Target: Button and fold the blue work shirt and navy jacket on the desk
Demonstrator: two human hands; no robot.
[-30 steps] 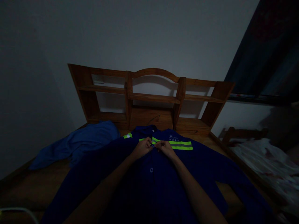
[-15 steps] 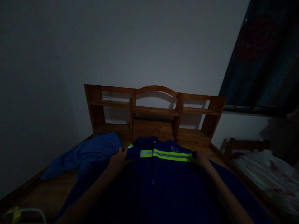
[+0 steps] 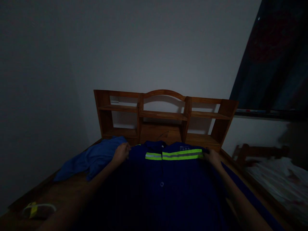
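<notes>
A dark blue work jacket (image 3: pixel 166 179) with yellow-green reflective stripes lies spread front side up, its collar toward the wooden shelf. My left hand (image 3: pixel 122 152) is closed at the jacket's left shoulder, fingers curled on the cloth. At the opposite shoulder, by the end of the reflective stripe, my right hand (image 3: pixel 212 158) grips the fabric. Just beyond my left hand is a crumpled lighter blue cloth (image 3: pixel 96 157). The jacket's lower part fades into darkness.
Behind the jacket stands a wooden shelf unit (image 3: pixel 163 115) against the wall. A white cord with a yellow tag (image 3: pixel 33 209) lies at lower left on the wooden surface (image 3: pixel 72 189). White bedding (image 3: pixel 279 179) lies at right, below a dark curtain (image 3: pixel 271 57).
My left hand has gone from spread fingers to a closed grip at the shoulder. The right hand and stripe have risen slightly. The view has shifted a little.
</notes>
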